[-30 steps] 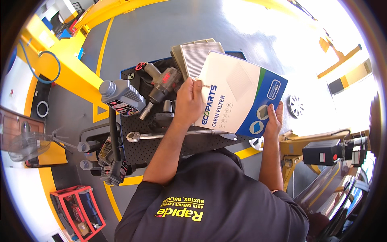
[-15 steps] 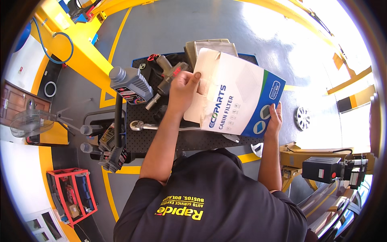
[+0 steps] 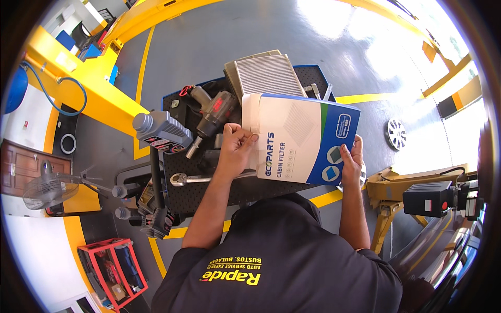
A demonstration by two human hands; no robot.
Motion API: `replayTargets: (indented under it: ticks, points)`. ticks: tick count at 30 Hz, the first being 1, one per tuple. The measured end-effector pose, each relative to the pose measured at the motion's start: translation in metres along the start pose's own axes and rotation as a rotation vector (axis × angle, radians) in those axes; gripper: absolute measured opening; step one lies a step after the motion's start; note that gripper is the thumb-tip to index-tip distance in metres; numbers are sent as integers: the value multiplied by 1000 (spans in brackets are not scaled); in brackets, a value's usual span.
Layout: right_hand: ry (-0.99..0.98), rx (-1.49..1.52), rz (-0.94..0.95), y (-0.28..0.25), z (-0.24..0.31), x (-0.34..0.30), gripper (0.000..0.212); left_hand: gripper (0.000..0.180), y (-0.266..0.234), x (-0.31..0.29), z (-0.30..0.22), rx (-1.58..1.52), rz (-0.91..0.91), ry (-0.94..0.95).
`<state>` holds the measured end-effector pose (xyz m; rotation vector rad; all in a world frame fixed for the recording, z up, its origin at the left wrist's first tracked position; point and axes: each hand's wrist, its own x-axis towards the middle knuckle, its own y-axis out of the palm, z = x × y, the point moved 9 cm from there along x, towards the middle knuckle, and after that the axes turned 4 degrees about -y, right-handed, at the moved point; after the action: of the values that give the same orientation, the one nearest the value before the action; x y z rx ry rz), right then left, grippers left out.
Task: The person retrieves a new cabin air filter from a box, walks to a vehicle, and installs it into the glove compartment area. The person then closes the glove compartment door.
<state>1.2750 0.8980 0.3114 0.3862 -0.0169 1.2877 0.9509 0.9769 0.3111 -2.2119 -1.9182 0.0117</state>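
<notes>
Between both hands I hold a flat cardboard cabin filter box (image 3: pixel 292 141), white with a blue and green end, over the black perforated cart top. My left hand (image 3: pixel 236 148) pinches the torn flap at the box's left end. My right hand (image 3: pixel 353 161) grips the blue right end, thumb on the front face. Just beyond the box lies a pleated cabin filter (image 3: pixel 269 74) in pale grey, resting on another beige-framed piece. Left of my left hand, an impact wrench (image 3: pixel 213 115) lies with a socket on its nose. A ratchet (image 3: pixel 180 179) lies nearer me, its handle partly hidden behind my forearm.
A grey oil bottle (image 3: pixel 163 131) stands at the cart's left edge, with more bottles below. Farther left are a yellow lift post (image 3: pixel 86 78), a fan (image 3: pixel 49 188) and a red-framed cabinet (image 3: pixel 114 271). A wheel cover (image 3: pixel 395 134) lies on the floor to the right.
The box has come down nearer the cart and sits straighter, uncovering more of the pleated filter behind it. Both hands keep hold of it, and the view has shifted slightly.
</notes>
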Motion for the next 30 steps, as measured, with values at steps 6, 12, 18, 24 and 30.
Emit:
replayTargets:
  ticks: [6,12,18,24,30]
  points:
    - [98,75,-37,-3,-11,-6,32,15,-3,-3,-6,131,136,-12]
    - [68,16,-6,15,-5,2,33,13,-16,-2,4,240,35,46]
    - [170,-57,-114,14,-15,39,24,14,-57,0,-40,277,-300,284]
    - [168,-213,-73,-1,-22,124,30,20,-148,-12,-52,157,-607,27]
    - [324,59,-208,-18,-40,161,32,20,-209,-99,-127,83,-1048,374]
